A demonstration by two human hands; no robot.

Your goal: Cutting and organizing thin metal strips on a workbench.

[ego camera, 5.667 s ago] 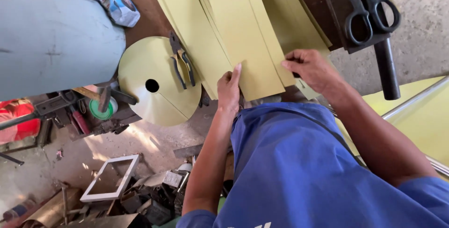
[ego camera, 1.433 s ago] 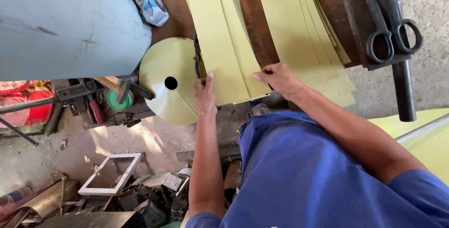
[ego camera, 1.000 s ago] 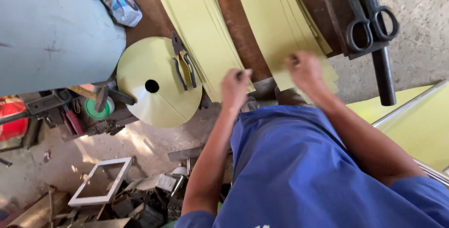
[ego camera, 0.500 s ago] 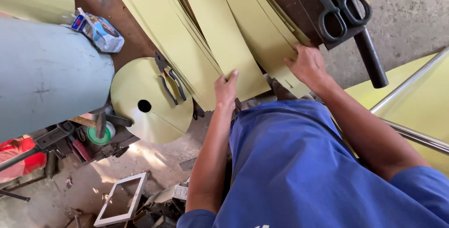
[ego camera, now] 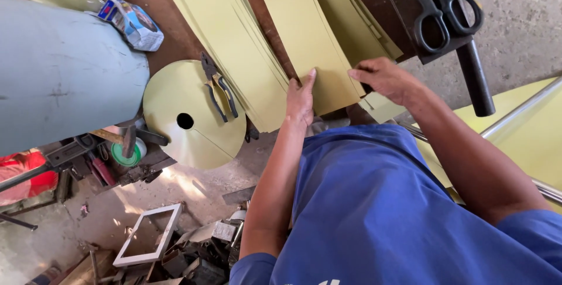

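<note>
A long pale-yellow sheet strip [ego camera: 304, 39] lies on the brown workbench [ego camera: 170, 21] between two stacks of similar strips, one to the left [ego camera: 228, 33] and one to the right [ego camera: 351, 27]. My left hand [ego camera: 301, 95] lies with its fingers flat on the strip's near left edge. At the near right corner, my right hand [ego camera: 386, 77] pinches the same strip. A yellow disc with a centre hole [ego camera: 175, 98] sits left of my left hand, with pliers [ego camera: 218, 83] on it.
Large black shears [ego camera: 445, 7] rest on a dark block at the upper right, with a black bar [ego camera: 474, 80] below them. A big grey cylinder [ego camera: 58, 74] fills the left. A metal rail [ego camera: 515, 109] crosses another yellow sheet [ego camera: 538, 138]. Scrap and a white frame [ego camera: 146, 241] litter the floor.
A second ago both hands were over a bare brown gap between the stacks. Now a yellow strip lies in that gap and both hands are at its near end.
</note>
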